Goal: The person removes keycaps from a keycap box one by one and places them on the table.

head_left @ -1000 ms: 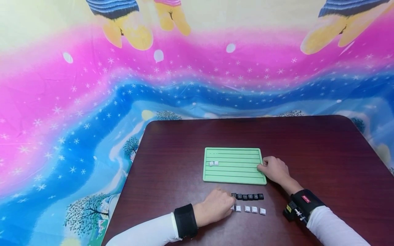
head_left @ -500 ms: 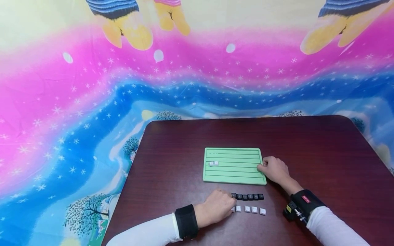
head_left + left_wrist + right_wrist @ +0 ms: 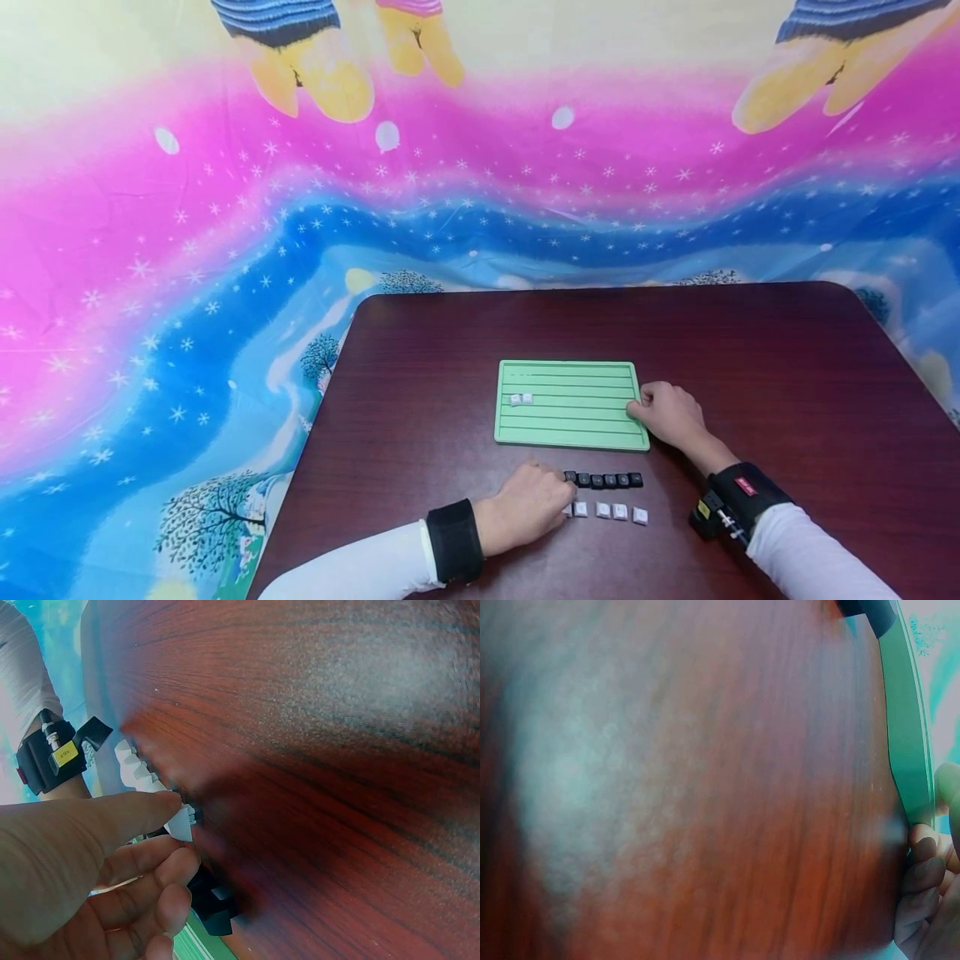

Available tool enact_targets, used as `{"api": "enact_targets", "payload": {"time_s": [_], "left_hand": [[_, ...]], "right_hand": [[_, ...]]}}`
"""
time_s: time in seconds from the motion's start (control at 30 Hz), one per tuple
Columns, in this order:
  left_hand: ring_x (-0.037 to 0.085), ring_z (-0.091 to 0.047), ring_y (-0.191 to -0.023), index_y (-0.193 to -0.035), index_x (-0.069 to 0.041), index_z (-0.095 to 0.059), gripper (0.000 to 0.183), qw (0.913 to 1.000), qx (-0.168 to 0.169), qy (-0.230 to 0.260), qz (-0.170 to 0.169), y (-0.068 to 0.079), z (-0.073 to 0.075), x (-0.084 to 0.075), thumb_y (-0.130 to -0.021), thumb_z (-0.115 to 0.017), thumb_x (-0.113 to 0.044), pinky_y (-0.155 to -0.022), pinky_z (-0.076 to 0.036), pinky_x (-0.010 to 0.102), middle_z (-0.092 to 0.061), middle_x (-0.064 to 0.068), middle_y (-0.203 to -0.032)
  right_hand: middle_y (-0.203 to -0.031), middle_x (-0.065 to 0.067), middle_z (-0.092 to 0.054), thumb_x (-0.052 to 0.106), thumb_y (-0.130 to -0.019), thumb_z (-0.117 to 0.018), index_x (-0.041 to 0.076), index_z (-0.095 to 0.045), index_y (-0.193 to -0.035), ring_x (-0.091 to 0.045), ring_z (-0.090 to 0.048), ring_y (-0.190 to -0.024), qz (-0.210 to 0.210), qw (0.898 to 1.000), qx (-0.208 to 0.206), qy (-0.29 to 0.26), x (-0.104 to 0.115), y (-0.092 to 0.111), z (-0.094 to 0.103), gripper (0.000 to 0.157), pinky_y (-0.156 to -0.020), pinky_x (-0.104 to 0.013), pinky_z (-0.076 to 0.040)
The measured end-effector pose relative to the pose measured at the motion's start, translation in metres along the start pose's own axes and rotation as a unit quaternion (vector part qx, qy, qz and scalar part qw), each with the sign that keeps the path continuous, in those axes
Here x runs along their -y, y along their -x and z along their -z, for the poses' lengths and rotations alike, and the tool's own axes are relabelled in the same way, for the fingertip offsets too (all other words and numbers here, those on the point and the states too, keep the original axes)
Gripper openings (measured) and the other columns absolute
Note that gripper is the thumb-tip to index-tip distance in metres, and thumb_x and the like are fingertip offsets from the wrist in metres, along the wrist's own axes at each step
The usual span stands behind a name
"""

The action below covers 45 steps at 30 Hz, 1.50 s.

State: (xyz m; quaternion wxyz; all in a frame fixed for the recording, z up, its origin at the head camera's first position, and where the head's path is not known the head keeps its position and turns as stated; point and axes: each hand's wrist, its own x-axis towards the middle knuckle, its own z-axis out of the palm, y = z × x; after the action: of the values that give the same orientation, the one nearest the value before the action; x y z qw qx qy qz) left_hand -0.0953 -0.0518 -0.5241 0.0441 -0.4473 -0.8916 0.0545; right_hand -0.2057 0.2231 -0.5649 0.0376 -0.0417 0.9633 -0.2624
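My left hand (image 3: 528, 507) is at the left end of two rows of keycaps. In the left wrist view its thumb and index finger pinch a white keycap (image 3: 180, 825). White keycaps (image 3: 603, 509) run along the nearer row, and black keycaps (image 3: 611, 481) line up just behind it. The green ridged board (image 3: 570, 425) lies flat beyond both rows, with two white keycaps (image 3: 521, 399) side by side near its left edge. My right hand (image 3: 671, 412) grips the board's right edge, thumb on top and the other fingers curled against its side.
Everything rests on a dark red-brown wooden table (image 3: 810, 375) with rounded far corners. Behind it hangs a colourful printed cloth (image 3: 480, 167). A black wrist strap with a small camera (image 3: 723, 504) is on the right wrist.
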Motion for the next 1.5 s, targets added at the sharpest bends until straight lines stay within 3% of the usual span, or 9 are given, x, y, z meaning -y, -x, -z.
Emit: {"api": "enact_targets", "payload": {"time_s": [0.5,0.77,1.07,1.5], "left_hand": [[0.002,-0.045,-0.054,-0.078,-0.026,-0.064,0.019,0.9996,-0.013,0.026,0.005,-0.003,0.006,0.003,-0.085,-0.077,-0.038,-0.054,-0.027,0.018,-0.06,-0.014,-0.067],[0.002,-0.049,-0.054,-0.079,-0.024,-0.066,0.018,0.9983,-0.028,0.05,0.005,-0.007,0.011,0.006,-0.09,-0.072,-0.036,-0.054,-0.031,0.017,-0.062,-0.013,-0.069],[0.004,-0.055,-0.064,-0.081,-0.025,-0.068,0.022,0.9987,-0.042,0.026,0.012,-0.012,0.016,0.011,-0.092,-0.069,-0.044,-0.057,-0.032,0.019,-0.066,-0.014,-0.076],[0.004,-0.052,-0.065,-0.081,-0.024,-0.068,0.02,0.9971,-0.059,0.023,0.041,-0.018,0.017,0.022,-0.092,-0.069,-0.041,-0.055,-0.031,0.017,-0.064,-0.013,-0.074]], "right_hand": [[-0.057,0.007,-0.026,0.024,-0.088,-0.063,0.017,-0.036,-0.061,-0.013,-0.023,-0.053,0.007,1.0,-0.003,-0.003,0.002,0.001,0.001,0.038,-0.052,-0.027,-0.018],[-0.057,0.007,-0.025,0.024,-0.088,-0.063,0.017,-0.036,-0.061,-0.013,-0.022,-0.053,0.009,1.0,-0.001,-0.004,0.001,0.0,0.0,0.04,-0.052,-0.027,-0.018],[-0.056,0.006,-0.027,0.025,-0.087,-0.064,0.016,-0.037,-0.06,-0.013,-0.024,-0.051,-0.001,1.0,0.005,0.002,0.0,-0.002,0.0,0.039,-0.052,-0.027,-0.019],[-0.056,0.006,-0.026,0.025,-0.088,-0.063,0.016,-0.036,-0.06,-0.014,-0.023,-0.051,0.002,1.0,0.004,0.004,-0.001,-0.001,0.0,0.04,-0.052,-0.027,-0.019]]}}
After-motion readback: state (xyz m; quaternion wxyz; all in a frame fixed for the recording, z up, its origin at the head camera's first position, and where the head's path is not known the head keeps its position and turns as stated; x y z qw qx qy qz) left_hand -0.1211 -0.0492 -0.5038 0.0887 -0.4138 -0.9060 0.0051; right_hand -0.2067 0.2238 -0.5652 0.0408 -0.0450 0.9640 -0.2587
